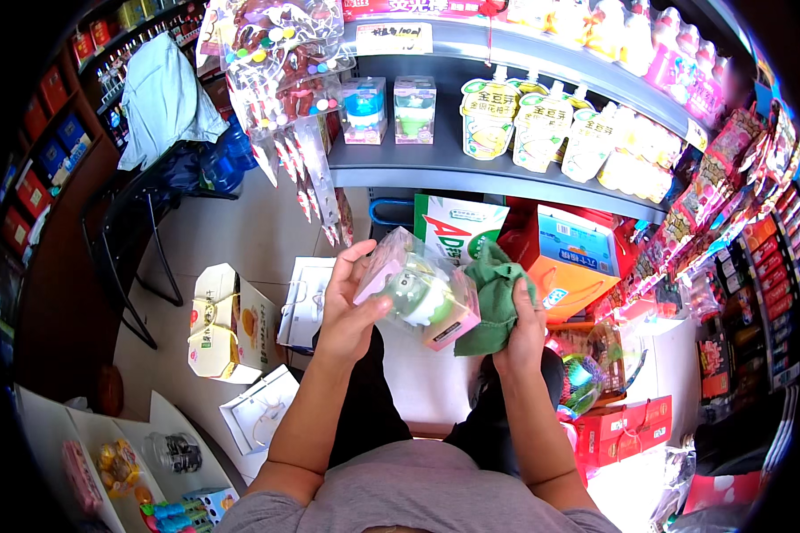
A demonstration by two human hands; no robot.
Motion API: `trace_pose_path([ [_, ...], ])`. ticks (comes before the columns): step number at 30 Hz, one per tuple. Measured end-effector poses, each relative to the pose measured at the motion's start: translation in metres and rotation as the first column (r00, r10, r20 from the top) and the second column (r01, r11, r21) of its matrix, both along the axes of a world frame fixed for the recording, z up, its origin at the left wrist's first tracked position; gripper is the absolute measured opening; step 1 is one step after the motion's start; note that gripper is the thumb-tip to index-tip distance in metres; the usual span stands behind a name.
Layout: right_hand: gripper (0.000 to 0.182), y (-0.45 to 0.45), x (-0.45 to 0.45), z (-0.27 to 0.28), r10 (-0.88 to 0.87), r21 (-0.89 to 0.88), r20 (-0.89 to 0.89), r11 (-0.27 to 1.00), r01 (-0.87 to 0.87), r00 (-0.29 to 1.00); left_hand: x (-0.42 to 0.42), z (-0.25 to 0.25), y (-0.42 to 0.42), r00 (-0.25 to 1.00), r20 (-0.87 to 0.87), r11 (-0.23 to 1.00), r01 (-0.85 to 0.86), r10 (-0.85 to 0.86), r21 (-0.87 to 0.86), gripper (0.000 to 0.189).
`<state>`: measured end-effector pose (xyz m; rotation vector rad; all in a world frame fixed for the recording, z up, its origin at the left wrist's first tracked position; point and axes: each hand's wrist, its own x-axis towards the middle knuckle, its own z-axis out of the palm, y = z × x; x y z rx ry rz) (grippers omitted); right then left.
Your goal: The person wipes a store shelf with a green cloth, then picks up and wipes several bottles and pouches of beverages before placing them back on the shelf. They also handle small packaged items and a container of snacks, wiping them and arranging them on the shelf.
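Observation:
My left hand (353,303) holds a clear plastic box with pink panels (416,293), tilted in front of my body. Inside it is a green and white cup-like item with a small face on it. A folded green cloth (496,300) is gripped in my right hand (523,326) and lies against the right side of the box. On the grey shelf (400,174) ahead stand two similar clear boxes, one with a blue item (364,112) and one with a green item (414,112).
Spouted drink pouches (490,120) stand on the shelf's right part. Hanging toy packets (286,60) jut out at the upper left. Cartons, a cream gift box (223,326) and a red gift box (626,430) sit on the floor. A black-framed chair (150,213) stands left.

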<state>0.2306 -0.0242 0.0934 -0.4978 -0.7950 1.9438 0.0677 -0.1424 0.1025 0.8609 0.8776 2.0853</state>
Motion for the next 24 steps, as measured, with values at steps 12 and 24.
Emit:
trace_pose_path([
  [12, 0.038, -0.028, -0.002, -0.032, 0.369, 0.069, 0.313, 0.910, -0.408, 0.875, -0.006, 0.001, 0.009, 0.998, 0.049, 0.997, -0.045, 0.042, 0.065, 0.059],
  [24, 0.080, 0.006, -0.011, -0.044, 0.756, -0.043, -0.140, 0.640, -0.767, 0.639, -0.022, 0.000, 0.025, 0.960, -0.136, 0.969, 0.246, -0.243, 0.002, 0.083],
])
